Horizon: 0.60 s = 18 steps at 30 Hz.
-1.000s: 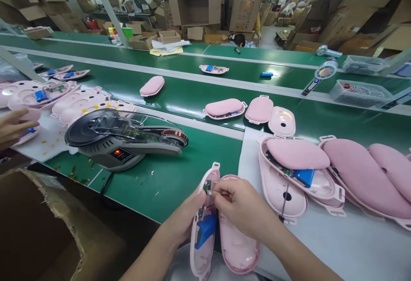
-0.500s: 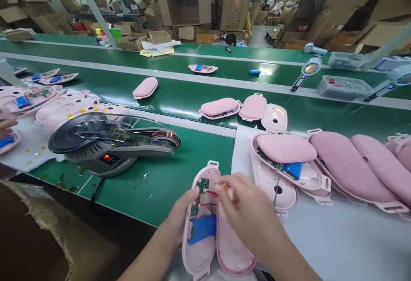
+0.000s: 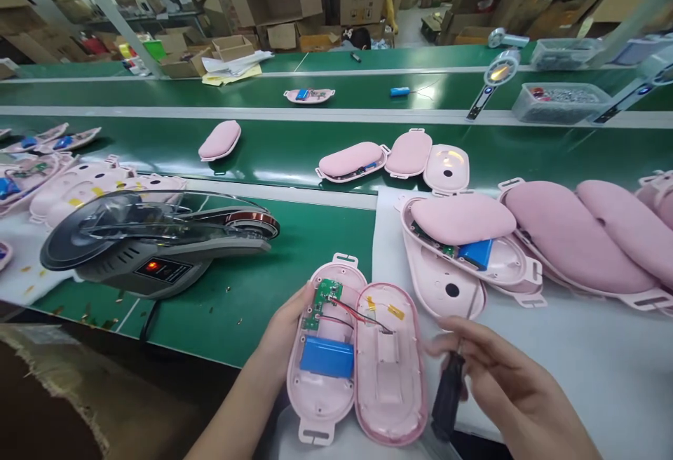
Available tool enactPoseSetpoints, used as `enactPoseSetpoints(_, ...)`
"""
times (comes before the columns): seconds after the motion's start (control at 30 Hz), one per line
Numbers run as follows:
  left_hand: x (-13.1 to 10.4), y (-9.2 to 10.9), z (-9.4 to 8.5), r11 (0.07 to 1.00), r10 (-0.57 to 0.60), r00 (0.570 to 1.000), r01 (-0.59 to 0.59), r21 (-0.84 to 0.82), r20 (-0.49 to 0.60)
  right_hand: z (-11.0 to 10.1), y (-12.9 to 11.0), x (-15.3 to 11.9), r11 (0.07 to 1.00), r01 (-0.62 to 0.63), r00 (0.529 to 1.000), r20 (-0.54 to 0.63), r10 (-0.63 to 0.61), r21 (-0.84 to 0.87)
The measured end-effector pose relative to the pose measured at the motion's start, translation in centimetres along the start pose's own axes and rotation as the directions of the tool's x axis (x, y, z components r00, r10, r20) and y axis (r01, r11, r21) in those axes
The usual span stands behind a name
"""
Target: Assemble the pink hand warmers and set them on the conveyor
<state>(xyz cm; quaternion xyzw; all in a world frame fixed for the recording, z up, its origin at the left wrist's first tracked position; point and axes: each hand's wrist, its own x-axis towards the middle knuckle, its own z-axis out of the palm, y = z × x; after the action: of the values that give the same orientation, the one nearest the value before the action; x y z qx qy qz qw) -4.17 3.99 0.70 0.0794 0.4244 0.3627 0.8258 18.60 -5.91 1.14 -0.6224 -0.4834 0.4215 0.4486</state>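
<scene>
My left hand grips the left edge of an opened pink case half. Inside that half are a green circuit board and a blue battery pack. Red and black wires run from the board across to the matching pink cover, which lies open beside it with bits of yellow tape inside. To the right of the cover, my right hand is closed on a screwdriver with a black handle, its thin shaft pointing up and away. The palm side of this hand is partly visible.
On the left stands a grey tape dispenser with a lit red display. Stacked pink cases lie on the right. More cases sit on the green conveyor, with a bin of small parts and a handheld fan farther back.
My right hand has left the wires at the circuit board and moved right with the screwdriver. The cover now lies flatter and wider open. The whole view has tilted down.
</scene>
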Motion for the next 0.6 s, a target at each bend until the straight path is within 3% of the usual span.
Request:
enactPoseSetpoints(0.07,0.1,-0.1,-0.2,1.000,0.012,1.000,-0.012,0.015,-0.013,-0.4,-0.8,0.0,0.939,-0.069,0.979,0.205,-0.002,0.336)
enactPoseSetpoints(0.1,0.1,-0.1,-0.2,1.000,0.019,1.000,-0.018,0.022,-0.017,-0.4,-1.2,0.1,0.895,-0.105,0.968,0.251,-0.008,0.434)
enactPoseSetpoints(0.2,0.2,-0.3,-0.4,0.997,0.062,0.998,-0.062,0.040,-0.002,0.9,-2.4,0.4,0.824,-0.104,0.975,0.222,-0.027,0.556)
enactPoseSetpoints(0.27,0.4,-0.4,-0.5,0.995,0.088,0.996,-0.089,0.048,0.026,2.2,-3.1,0.6,0.854,-0.050,0.988,0.149,-0.032,0.518)
enactPoseSetpoints(0.4,0.6,-0.6,-0.7,0.995,0.087,0.995,-0.089,0.042,0.047,5.0,-3.8,1.2,0.983,0.037,0.988,0.140,-0.063,0.181)
enactPoseSetpoints(0.5,0.7,-0.7,-0.8,0.998,0.057,0.998,-0.058,0.030,0.024,6.6,-3.7,1.7,1.000,0.004,0.976,0.216,-0.008,0.017)
enactPoseSetpoints(0.6,0.7,-0.7,-0.8,1.000,0.005,1.000,-0.005,0.007,0.014,7.7,-3.4,1.9,0.997,-0.044,0.986,0.158,0.053,-0.061)
